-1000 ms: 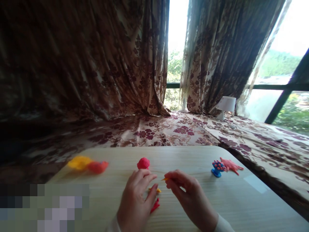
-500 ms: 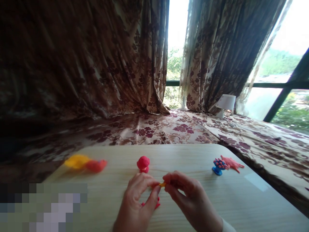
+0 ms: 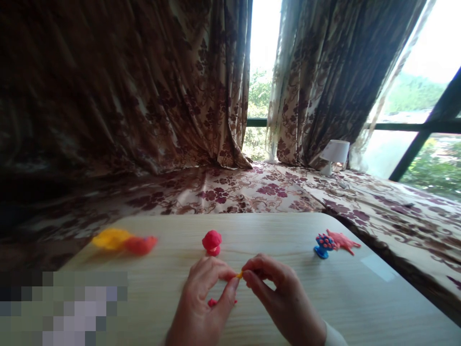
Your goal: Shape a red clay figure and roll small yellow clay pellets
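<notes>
A small bit of yellow modelling clay (image 3: pixel 239 275) is pinched between the fingertips of both hands. My left hand (image 3: pixel 205 298) grips it from one side with thumb and forefinger. From the other side, my right hand (image 3: pixel 279 293) pinches it the same way. Just beyond my left hand stands a pinkish-red clay mushroom shape (image 3: pixel 212 241) with a rounded top. Small red clay pieces (image 3: pixel 212 302) lie on the table below my left hand, partly hidden by its fingers and thumb.
On the pale wooden table (image 3: pixel 169 283), a yellow clay lump (image 3: pixel 111 239) touches a red one (image 3: pixel 141 245) at the left. At the right stand a blue clay piece with pink dots (image 3: pixel 324 245) and a flat pink shape (image 3: pixel 344 241). A white lamp (image 3: pixel 334 151) is behind.
My fingertips have drawn closer together on the yellow clay, so less of it shows. The whole view has shifted slightly; the table's other pieces stay in place.
</notes>
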`<state>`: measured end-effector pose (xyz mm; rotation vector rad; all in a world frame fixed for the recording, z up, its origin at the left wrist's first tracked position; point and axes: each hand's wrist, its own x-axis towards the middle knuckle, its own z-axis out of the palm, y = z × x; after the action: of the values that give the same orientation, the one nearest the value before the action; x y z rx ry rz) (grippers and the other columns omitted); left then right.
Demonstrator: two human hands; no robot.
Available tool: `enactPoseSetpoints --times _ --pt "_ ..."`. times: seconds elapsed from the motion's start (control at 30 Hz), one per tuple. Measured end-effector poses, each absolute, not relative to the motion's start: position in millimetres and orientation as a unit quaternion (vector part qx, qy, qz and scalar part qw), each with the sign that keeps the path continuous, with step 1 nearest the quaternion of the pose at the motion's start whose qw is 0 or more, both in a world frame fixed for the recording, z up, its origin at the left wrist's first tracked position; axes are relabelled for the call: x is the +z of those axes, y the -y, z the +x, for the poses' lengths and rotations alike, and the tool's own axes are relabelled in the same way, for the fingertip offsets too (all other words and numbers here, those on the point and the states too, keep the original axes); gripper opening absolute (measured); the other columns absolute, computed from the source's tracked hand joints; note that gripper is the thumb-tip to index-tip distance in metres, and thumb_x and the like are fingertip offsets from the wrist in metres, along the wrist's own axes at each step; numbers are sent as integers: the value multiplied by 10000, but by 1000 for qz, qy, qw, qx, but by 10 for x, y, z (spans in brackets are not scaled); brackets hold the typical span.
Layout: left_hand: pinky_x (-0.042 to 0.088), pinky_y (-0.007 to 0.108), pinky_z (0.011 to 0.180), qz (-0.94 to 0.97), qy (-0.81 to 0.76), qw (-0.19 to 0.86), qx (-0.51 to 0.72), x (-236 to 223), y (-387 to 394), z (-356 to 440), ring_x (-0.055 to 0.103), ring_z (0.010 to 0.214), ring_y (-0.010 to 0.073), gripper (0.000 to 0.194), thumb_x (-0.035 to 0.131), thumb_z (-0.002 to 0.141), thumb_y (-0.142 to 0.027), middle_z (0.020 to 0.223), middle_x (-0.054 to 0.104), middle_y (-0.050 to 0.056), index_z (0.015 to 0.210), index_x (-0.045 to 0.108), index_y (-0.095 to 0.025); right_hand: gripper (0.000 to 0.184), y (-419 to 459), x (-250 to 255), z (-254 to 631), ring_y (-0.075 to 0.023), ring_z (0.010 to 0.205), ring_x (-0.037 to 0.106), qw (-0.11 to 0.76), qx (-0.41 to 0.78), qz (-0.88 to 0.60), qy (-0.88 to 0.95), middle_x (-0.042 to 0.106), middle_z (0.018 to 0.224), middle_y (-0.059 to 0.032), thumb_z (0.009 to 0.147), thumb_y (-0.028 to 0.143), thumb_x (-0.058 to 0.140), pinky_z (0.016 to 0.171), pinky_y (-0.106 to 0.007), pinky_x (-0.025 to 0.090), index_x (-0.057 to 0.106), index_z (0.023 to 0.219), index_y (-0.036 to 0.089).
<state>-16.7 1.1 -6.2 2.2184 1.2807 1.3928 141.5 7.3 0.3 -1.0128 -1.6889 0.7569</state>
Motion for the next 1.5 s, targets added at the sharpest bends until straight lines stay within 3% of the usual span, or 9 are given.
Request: enactPoseSetpoints --times 0.6,0.8,1.0,1.17,1.5 --pt "487 253 739 754 -432 111 482 -77 -9 -158 598 774 147 68 583 793 -173 753 635 -20 766 595 -234 147 -62 -25 1429 -119 640 585 492 274 -381 733 625 702 -14 853 171 546 615 -205 452 653 752 171" --pt "493 279 760 753 -435 128 476 -74 -20 -187 603 805 166 71 569 805 -181 783 645 0 784 613 -234 153 -65 -4 1457 -135 734 602 508 258 -359 739 640 827 -29 841 130 542 689 -225 482 643 926 208" --pt "492 254 744 752 -429 141 480 -96 -25 -175 603 790 147 73 572 810 -185 767 640 -13 783 612 -239 145 -56 6 1443 -121 698 567 503 250 -339 754 585 782 -17 827 99 551 651 -218 473 640 871 205" --pt "487 261 767 753 -437 155 467 -53 -12 -162 602 809 151 67 560 823 -204 786 645 -6 791 611 -233 209 -53 8 1444 -115 694 566 510 236 -339 754 583 788 -7 824 86 557 654 -212 471 622 962 228" --pt "497 253 720 752 -435 163 469 -44 14 -152 611 765 153 76 558 821 -217 759 649 -5 790 625 -232 147 -57 14 1436 -129 690 587 507 258 -331 753 606 781 -26 838 118 548 639 -222 482 653 890 207"
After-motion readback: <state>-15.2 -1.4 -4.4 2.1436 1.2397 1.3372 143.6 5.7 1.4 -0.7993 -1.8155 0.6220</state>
